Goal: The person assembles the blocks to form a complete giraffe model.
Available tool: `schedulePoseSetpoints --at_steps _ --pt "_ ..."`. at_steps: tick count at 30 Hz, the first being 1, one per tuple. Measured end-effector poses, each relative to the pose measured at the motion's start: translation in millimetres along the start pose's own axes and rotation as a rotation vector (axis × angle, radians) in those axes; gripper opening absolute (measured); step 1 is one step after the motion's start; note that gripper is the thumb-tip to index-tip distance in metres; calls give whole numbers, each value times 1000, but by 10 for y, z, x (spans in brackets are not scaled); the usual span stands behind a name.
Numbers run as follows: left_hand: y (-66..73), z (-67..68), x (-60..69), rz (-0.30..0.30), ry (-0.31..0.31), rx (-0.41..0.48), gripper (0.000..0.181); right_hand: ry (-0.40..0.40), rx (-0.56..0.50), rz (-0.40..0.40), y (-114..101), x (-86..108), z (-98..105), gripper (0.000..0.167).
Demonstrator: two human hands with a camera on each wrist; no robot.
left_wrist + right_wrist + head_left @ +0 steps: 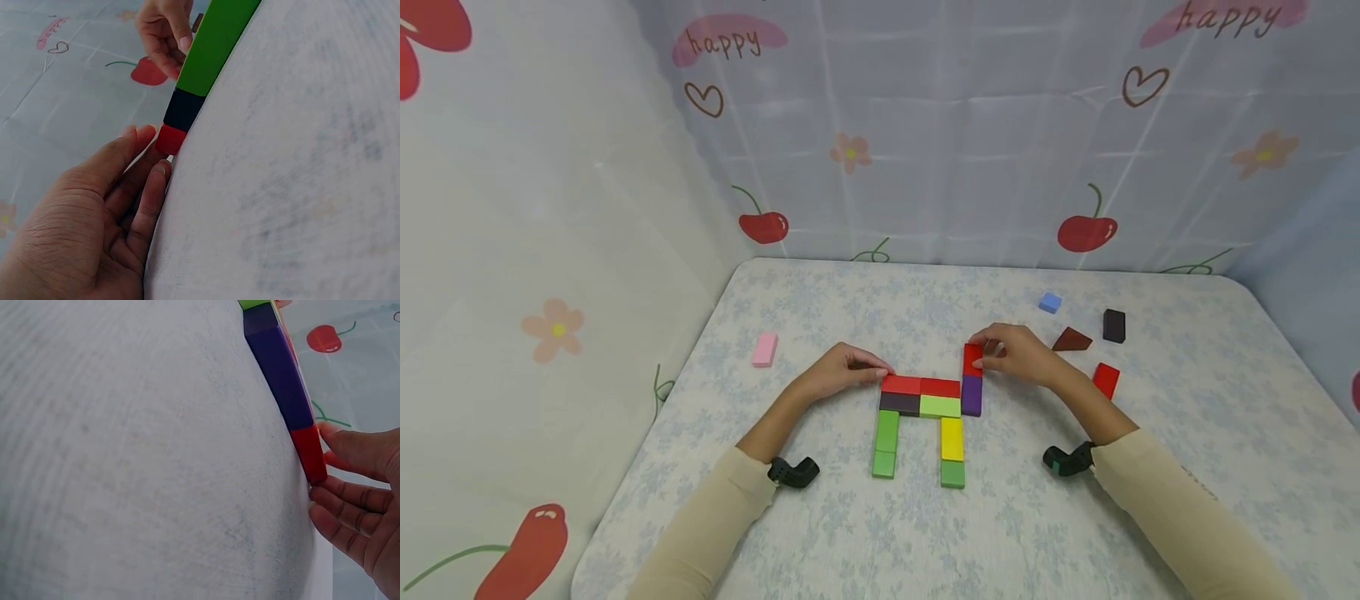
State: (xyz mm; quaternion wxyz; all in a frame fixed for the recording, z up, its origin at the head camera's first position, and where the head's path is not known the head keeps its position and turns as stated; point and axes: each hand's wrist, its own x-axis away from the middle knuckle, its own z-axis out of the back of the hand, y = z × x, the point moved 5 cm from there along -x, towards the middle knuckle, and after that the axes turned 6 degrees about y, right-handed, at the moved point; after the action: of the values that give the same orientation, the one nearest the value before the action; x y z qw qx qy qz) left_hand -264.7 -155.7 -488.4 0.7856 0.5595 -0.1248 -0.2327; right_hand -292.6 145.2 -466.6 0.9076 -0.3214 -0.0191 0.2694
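Coloured wooden blocks lie joined flat in a figure at mid-table. Its middle has two red blocks [901, 384] over a dark block [899, 404] and a lime block [940, 407]. Two green blocks [887, 431] run down at left, a yellow block [952, 438] and a green one at right. On the upper right, a purple block [972, 396] meets a red block [972, 359], whose end and side my right hand [1018, 354] pinches between thumb and fingers. My left hand [842, 372] touches the left end of the red row with its fingertips.
A pink block [765, 350] lies at the left. Toward the right are a blue block [1050, 302], a black block [1114, 326], a brown triangular block [1072, 339] and a red block [1106, 380], partly behind the right forearm. Printed curtains stand behind the table.
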Motion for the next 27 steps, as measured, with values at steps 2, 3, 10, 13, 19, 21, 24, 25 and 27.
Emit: schedulePoseSetpoints --at_steps 2,3,10,13,19,21,24,25,27 --pt "-13 -1 2 6 -1 1 18 0 2 -11 5 10 3 41" --pt "-20 -2 1 9 -1 1 18 4 3 -18 8 20 12 42" --pt "-22 0 1 23 8 6 18 75 4 -68 19 178 227 40" --pt "-29 3 -8 17 5 4 18 129 12 -70 32 291 383 37" --pt "-229 8 -71 4 6 -13 19 274 25 -72 142 554 699 32" --pt "-264 14 -80 0 6 -13 19 303 25 -96 193 624 789 32" --pt "-280 18 -81 -7 1 -2 19 320 23 -157 284 707 899 36" --pt "-280 18 -79 -11 -1 0 19 323 29 -172 315 729 930 38" --pt "-277 15 -77 -14 -5 5 19 334 27 -209 385 778 983 41"
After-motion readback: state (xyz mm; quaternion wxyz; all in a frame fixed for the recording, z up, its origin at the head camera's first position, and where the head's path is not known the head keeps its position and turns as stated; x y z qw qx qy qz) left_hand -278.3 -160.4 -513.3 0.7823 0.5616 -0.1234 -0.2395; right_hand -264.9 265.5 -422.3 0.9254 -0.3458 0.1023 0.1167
